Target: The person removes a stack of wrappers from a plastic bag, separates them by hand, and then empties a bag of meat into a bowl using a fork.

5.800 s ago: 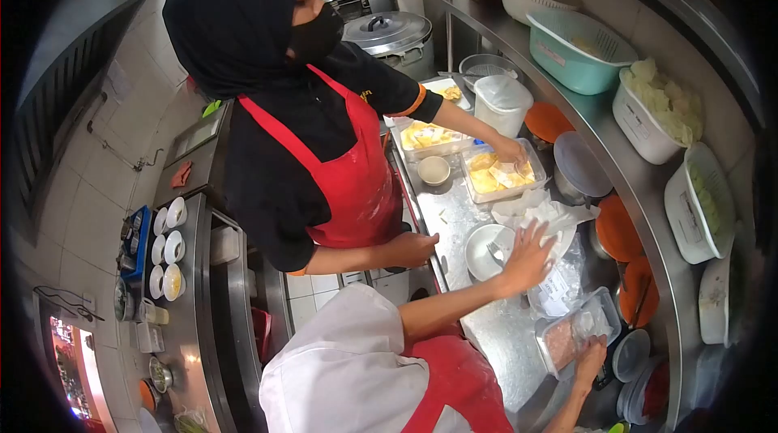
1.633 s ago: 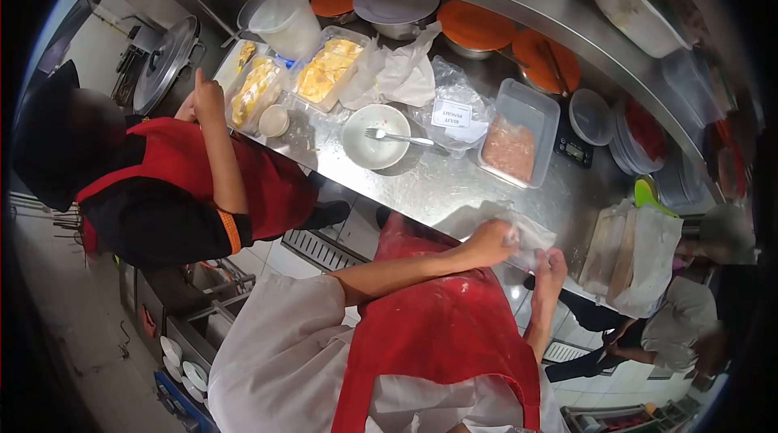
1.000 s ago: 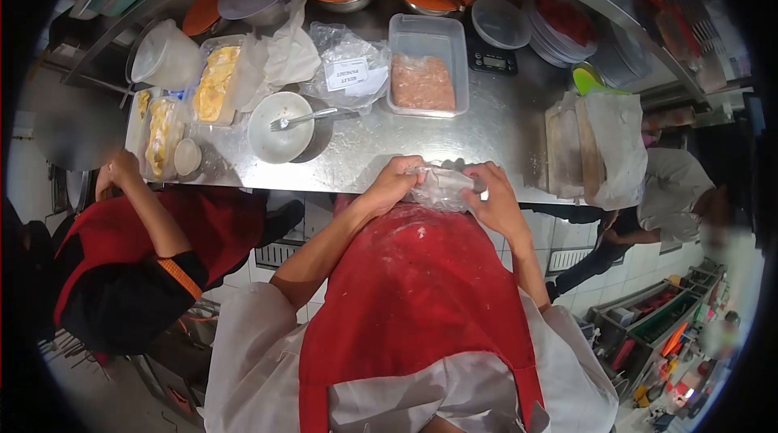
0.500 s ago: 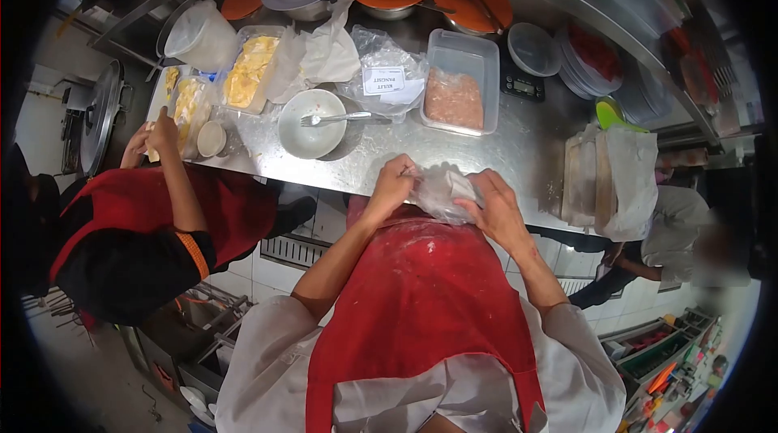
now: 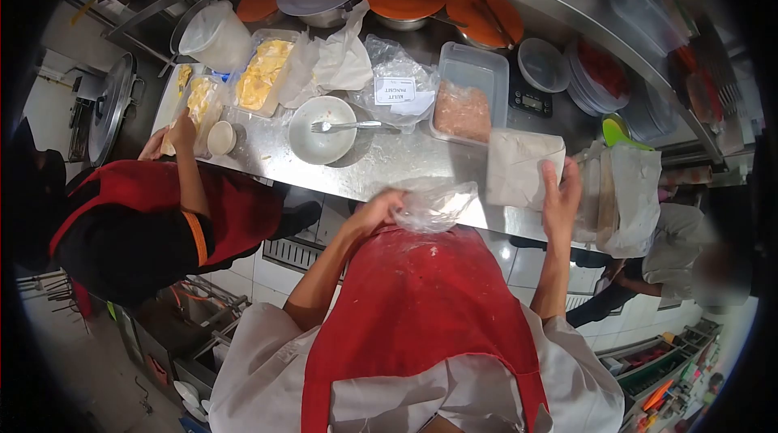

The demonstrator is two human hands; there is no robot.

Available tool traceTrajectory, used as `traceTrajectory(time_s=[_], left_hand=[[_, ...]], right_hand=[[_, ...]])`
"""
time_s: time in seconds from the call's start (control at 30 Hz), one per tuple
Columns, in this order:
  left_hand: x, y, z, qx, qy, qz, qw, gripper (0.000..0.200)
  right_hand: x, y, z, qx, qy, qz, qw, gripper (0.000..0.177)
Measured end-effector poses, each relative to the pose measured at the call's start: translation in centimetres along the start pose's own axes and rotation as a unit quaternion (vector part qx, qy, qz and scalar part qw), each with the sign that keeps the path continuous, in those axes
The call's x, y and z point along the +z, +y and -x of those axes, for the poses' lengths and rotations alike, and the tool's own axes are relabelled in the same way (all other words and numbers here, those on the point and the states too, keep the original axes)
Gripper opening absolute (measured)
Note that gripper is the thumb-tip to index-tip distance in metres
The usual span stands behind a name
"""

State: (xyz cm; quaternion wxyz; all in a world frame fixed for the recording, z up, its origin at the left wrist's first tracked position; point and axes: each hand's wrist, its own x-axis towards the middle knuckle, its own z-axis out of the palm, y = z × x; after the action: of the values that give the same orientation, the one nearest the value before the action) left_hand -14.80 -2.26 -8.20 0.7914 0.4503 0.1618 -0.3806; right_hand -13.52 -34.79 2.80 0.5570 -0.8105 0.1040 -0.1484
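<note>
My left hand [image 5: 379,213] is closed on the edge of a crumpled clear plastic bag [image 5: 438,206] at the counter's front edge. A square, paper-wrapped packet [image 5: 519,166] is gripped at its right side by my right hand [image 5: 562,194], the thumb lying over its top. Just behind the packet stands a plastic container of minced meat [image 5: 462,111]. To the left, a fork [image 5: 344,125] rests across a white bowl [image 5: 308,149]. Another clear bag with a printed label [image 5: 394,90] lies behind the fork.
At left, a co-worker's hand [image 5: 183,132] is over a tray of yellow food [image 5: 199,101]. A second yellow-filled container [image 5: 263,76] stands nearby. A kitchen scale [image 5: 531,101], stacked lids and a green-handled utensil [image 5: 620,133] are at right. A shelf runs above the back.
My right hand has moved right and now holds the paper-wrapped packet apart from the plastic bag. The bag stays in my left hand. The view has shifted slightly.
</note>
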Motion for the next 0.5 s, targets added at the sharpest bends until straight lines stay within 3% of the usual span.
traceTrajectory(time_s=[0.1, 0.13, 0.2, 0.23, 0.27, 0.37, 0.4, 0.47, 0.5], left_hand=[[3.1, 1.3, 2.3, 0.049, -0.062, -0.358, 0.93, 0.037], [2.5, 0.3, 1.5, 0.139, -0.078, -0.446, 0.881, 0.032], [2.1, -0.6, 0.4, 0.213, -0.032, -0.476, 0.853, 0.024], [2.1, -1.0, 0.1, 0.248, -0.01, -0.489, 0.836, 0.021], [2.1, -1.2, -0.3, 0.381, 0.051, -0.521, 0.762, 0.014], [2.0, 0.7, -0.2, 0.377, -0.017, -0.323, 0.868, 0.007], [2.2, 1.1, 0.2, 0.227, 0.004, -0.23, 0.947, 0.004], [1.5, 1.1, -0.5, 0.172, 0.043, -0.348, 0.921, 0.008], [1.6, 1.1, -0.6, 0.184, 0.014, -0.359, 0.915, 0.019]], right_hand=[[-1.0, -0.9, -1.1, 0.002, -0.037, 0.203, 0.979, 0.03], [-0.8, -0.5, -1.2, -0.043, -0.018, 0.251, 0.967, 0.031], [0.0, 1.1, -1.4, -0.131, 0.019, 0.344, 0.93, 0.033], [0.1, 1.9, -1.4, -0.132, 0.025, 0.348, 0.928, 0.033], [0.0, 2.6, -1.4, -0.134, 0.033, 0.351, 0.926, 0.033], [-0.3, 2.8, -2.0, -0.152, 0.06, 0.347, 0.923, 0.033], [-0.4, 2.6, -2.0, -0.159, 0.07, 0.343, 0.923, 0.033], [-0.6, 2.2, -2.6, -0.152, 0.064, 0.328, 0.93, 0.034], [-0.7, 2.0, -2.9, -0.148, 0.064, 0.321, 0.933, 0.034]])
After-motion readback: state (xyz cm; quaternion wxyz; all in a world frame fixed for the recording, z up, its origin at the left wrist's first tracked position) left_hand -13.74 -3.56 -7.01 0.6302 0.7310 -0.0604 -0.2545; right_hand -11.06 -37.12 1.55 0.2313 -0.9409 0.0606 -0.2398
